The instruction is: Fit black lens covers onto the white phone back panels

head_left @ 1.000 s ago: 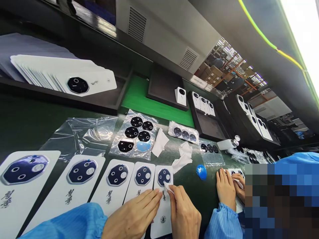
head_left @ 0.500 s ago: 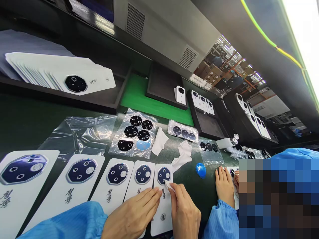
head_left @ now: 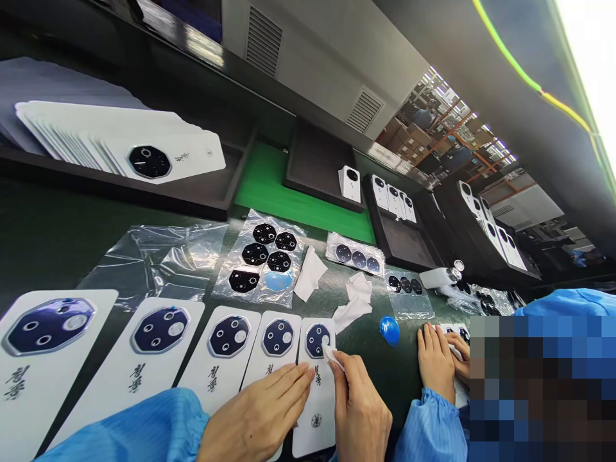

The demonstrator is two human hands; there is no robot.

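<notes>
A white phone back panel (head_left: 315, 410) lies on the dark green counter (head_left: 48, 256), the rightmost in a row of five, with its black octagonal camera module (head_left: 317, 341) at the far end. A corner of a white wipe (head_left: 330, 356) rests against the lower edge of that module. The thumb and fingers (head_left: 349, 372) of the right hand (head_left: 360, 414) are clamped on the wipe. The left hand (head_left: 257, 417) lies flat and holds nothing, its fingers together over the neighbouring panel (head_left: 272, 378), with the fingertips at the edge of the first panel. Blue sleeves (head_left: 158, 430) cover the wrists.

Just beyond the row, clear plastic bags (head_left: 260, 285) hold black octagonal lens covers (head_left: 264, 233), and two crumpled white wipes (head_left: 353, 303) lie nearby. A blue rubber bulb (head_left: 389, 331) sits between the wipes and a co-worker's hands (head_left: 440, 362), which rest on another white panel at the right, partly hidden behind a pixelated patch. Farther back are a white bottle (head_left: 436, 278), a green mat (head_left: 293, 192), and dark trays (head_left: 399, 247) carrying more white panels (head_left: 394, 200). A fanned stack of panels (head_left: 120, 141) stands in a tray at the far left.
</notes>
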